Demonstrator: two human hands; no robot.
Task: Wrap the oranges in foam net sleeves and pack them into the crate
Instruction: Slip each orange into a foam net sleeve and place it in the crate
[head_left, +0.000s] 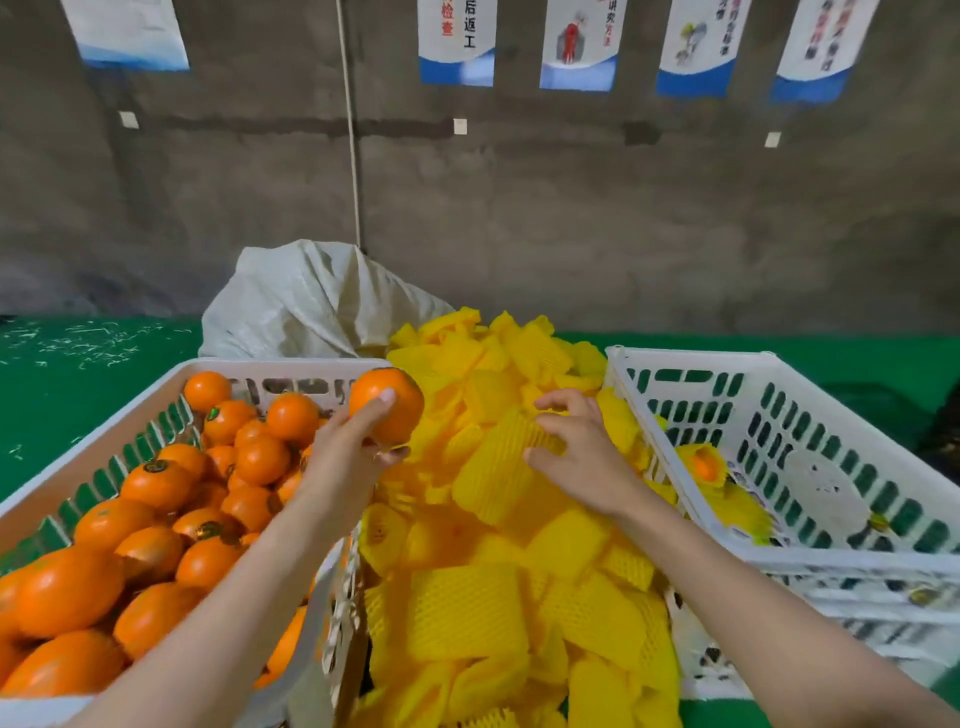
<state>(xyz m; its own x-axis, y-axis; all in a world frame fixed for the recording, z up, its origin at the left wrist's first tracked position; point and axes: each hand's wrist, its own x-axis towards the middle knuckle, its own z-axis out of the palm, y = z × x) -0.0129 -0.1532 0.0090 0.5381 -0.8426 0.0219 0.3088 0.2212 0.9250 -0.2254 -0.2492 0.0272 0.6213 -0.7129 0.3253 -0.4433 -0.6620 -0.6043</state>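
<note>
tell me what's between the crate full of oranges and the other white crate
In the head view, a heap of yellow foam net sleeves fills the gap between the orange crate and the right crate; the right hand rests on it.

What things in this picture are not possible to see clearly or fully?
Head view only.
Right crate: its near wall hides much of the floor, so the count of wrapped oranges is unknown.
Left crate: cut off by left and bottom edges; top oranges hide lower ones.
Posters: cut by the top edge, text blurred.
Right hand: blurred; whether it pinches the sleeve is unclear.
</note>
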